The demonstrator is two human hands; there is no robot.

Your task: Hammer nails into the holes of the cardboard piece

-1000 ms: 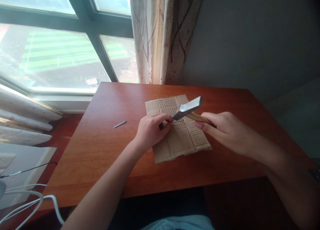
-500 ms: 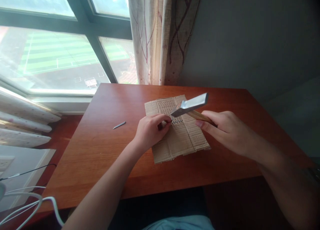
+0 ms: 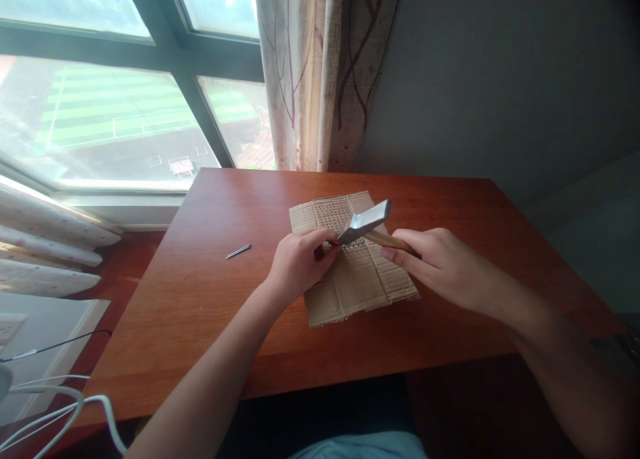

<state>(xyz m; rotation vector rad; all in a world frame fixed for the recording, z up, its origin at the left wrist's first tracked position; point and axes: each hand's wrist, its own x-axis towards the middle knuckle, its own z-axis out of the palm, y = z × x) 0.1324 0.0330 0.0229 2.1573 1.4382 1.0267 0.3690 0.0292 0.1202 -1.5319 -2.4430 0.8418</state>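
Clenched tight around the pale brown wooden handle (image 3: pixel 393 242) of a silver-headed metal hammer (image 3: pixel 367 220), there in the right grip (image 3: pixel 430 262)! Held above a creased, rectangular sheet of brown corrugated cardboard (image 3: pixel 360 286), out on the glossy reddish-brown wooden surface (image 3: pixel 195 299). Slanting now, look, along the head's long axis: low at the left, high at the right, with the broad, blunt, pale end aimed up and away to the right and the narrower, darker end aimed down at the left grip (image 3: pixel 300 262). Running off along the handle's own axis, roughly crosswise to the head, down and right into the clenched fingers. Over to the left grip: resting on the cardboard's left edge, bunched at thumb and fingertips right beneath the hammer's narrow end. Too close to call between touching and hovering there, and too small to make out for anything pinched inside. Lying flat below, with the long axis running away from the body and leaning leftward at the far end, and dotted with rows of small holes across the far half. Off to the left, well apart, lying loose with the tip pointing left and slightly nearer: a slim grey metal nail (image 3: pixel 239 251).
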